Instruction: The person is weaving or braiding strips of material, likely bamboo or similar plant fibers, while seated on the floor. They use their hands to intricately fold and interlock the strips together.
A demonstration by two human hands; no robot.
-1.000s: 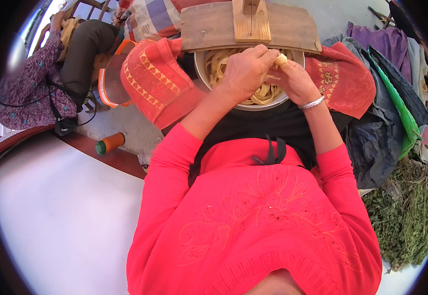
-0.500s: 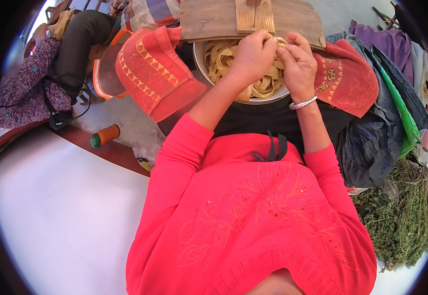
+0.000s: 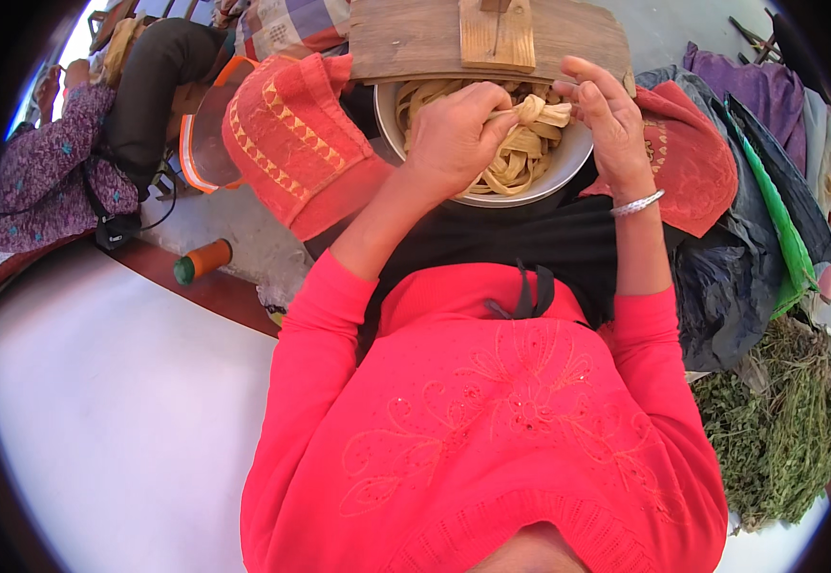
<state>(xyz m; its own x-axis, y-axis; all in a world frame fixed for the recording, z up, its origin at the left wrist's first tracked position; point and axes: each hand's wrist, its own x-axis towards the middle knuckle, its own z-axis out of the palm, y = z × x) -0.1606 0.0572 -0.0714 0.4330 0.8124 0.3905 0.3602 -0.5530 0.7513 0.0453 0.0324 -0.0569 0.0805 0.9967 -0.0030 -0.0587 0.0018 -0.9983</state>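
Observation:
My left hand [image 3: 461,136] is closed over a light metal basin [image 3: 576,170]. In its grip is a bunch of pale yellow-tan flat strips [image 3: 542,112], gathered like a knot, its end sticking out to the right. I cannot make out what the strips are made of. My right hand [image 3: 616,124], with a silver bracelet at the wrist, stands just right of the bunch; its fingers are apart and nothing shows in them. More coiled strips [image 3: 511,172] fill the basin beneath my hands. A wooden board [image 3: 406,43] with a small block on it covers the basin's far edge.
Red patterned cloths [image 3: 291,143] lie on both sides of the basin. An orange thread spool [image 3: 207,260] is at the left, near a person in a purple sleeve [image 3: 57,172]. Dark plastic sheeting [image 3: 721,306] and a heap of dried green plants [image 3: 778,430] are at the right.
My hands, together over the basin before, have parted. The right hand has moved right and opened; the left has shifted left and down, with the strip bunch now in plain sight.

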